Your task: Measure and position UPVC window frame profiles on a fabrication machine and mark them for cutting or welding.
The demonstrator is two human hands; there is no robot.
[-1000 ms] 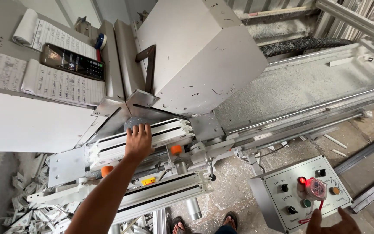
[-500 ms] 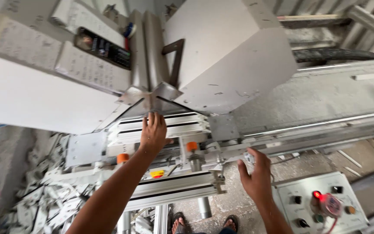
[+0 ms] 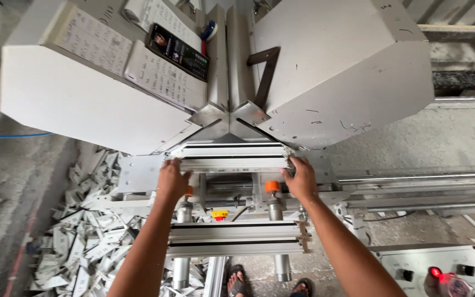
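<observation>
1. Far left on the floor, I see a pile of white offcuts (image 3: 83,242) beside the machine.
2. Left of centre, my left hand (image 3: 172,180) is closed over the left end of the white window profile (image 3: 232,157).
3. At the middle, that profile lies flat across the machine bed, just below the two grey saw housings (image 3: 325,66) that meet in a V.
4. Right of centre, my right hand (image 3: 302,179) grips the profile's right end.
5. Nearer me lies a second profile (image 3: 237,239).
6. Bottom right sits a control box (image 3: 441,269) with a red light.
</observation>
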